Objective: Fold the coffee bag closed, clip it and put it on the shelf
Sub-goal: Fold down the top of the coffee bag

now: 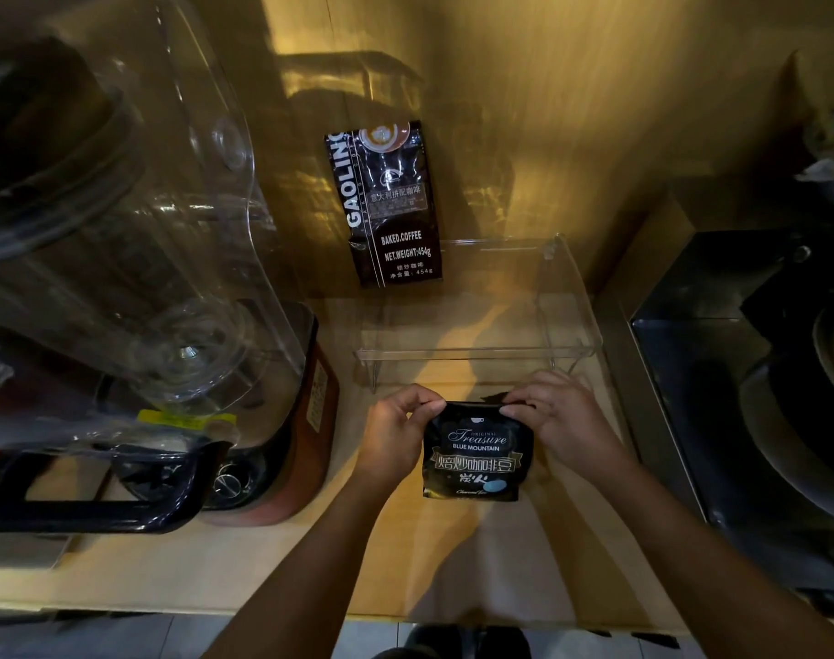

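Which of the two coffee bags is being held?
The small Blue Mountain bag, pinched at its top by both hands; the taller Gaolin bag leans untouched against the wall.

A tall black bag (387, 202) marked GAOLING leaned upright against the wall at twelve o'clock. A clear blender jug (120, 221) on a red base (305, 420) filled nine o'clock. A dark appliance (748, 397) sat at three o'clock.

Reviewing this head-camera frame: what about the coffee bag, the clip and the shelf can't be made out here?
- Top edge of the small black Blue Mountain coffee bag: covered by the left hand and right hand, so how far it is folded is unclear.
- Clip: none visible; possibly hidden under a hand or out of frame.
- Clear acrylic shelf: transparent and dimly lit, edges hard to trace.
- Tall black Gaolin coffee bag: small print unreadable.
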### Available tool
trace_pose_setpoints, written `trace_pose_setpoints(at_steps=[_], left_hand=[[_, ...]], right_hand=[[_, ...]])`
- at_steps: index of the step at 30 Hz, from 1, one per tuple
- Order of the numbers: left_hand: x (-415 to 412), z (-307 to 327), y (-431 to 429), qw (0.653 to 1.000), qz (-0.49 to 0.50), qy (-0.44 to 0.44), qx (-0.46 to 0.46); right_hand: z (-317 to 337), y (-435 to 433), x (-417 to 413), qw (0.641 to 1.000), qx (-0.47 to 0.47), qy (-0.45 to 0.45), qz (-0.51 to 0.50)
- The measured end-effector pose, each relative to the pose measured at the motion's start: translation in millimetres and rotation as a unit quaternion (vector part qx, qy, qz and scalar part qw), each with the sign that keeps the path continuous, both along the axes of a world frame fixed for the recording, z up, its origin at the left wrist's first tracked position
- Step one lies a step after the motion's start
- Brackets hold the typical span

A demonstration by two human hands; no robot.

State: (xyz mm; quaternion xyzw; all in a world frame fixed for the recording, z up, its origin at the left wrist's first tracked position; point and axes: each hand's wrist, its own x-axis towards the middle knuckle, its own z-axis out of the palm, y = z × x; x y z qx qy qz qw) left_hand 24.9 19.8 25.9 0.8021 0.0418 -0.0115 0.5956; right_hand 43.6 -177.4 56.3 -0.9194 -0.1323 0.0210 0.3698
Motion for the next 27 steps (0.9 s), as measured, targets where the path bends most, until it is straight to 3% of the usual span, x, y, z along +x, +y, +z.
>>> trace_pose_setpoints(at_steps=[4, 7, 12, 18, 27], left_hand=[[-2, 3, -4, 0.999, -0.024, -0.028, -0.002], [-3, 6, -4, 0.999, -0.033, -0.034, 0.001], [-6, 4, 0, 0.998, -0.036, -0.047, 0.023], [-10, -4, 0, 0.999, 0.032, -0.033, -0.01], [-8, -3, 3, 0.999, 0.005, -0.024, 0.021]], right_hand=[[1, 22, -2, 0.994, -0.042, -0.085, 0.054], [-3, 38, 1, 0.989, -0.079, -0.1, 0.079], [-7, 44, 1, 0.987, -0.088, -0.105, 0.08], [-1, 17, 4, 0.989, -0.088, -0.09, 0.081], [-3, -8, 2, 0.992, -0.101, -0.066, 0.032]])
